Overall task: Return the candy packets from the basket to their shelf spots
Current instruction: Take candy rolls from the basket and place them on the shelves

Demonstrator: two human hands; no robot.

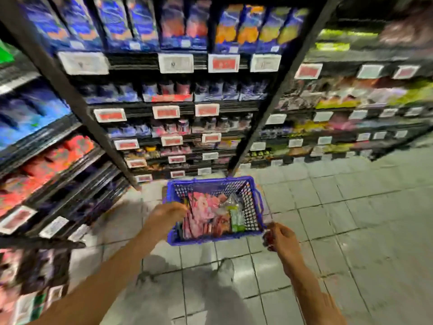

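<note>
Both forearms come in from the bottom edge, so that's the closest stuff to the lens. Going left to right: the left hand [167,213] is down at the basket's 9 o'clock rim, fingers dipping in over the pink packets [201,214]. It's too smeared to say if it's actually pinching one or just touching, so I can't tell on that grip.

Next over, the blue basket [212,241] sits on the tiled floor [351,207] right at the foot of the shelving [178,109], and it's holding a pile of candy packets, mostly pink ones plus a green packet [237,219] toward 3 o'clock.

Then the right hand [282,238], just off the basket's 4 o'clock corner, has its fingers curled around something small and dark [269,240]. Could be a packet, could be a wrapper, honestly too blurry.

My read: this is the pick-up step, hardly any of the load returned yet. Next move needs a firm grip on one pink packet, then a look up toward 12 o'clock to find the matching row.
</note>
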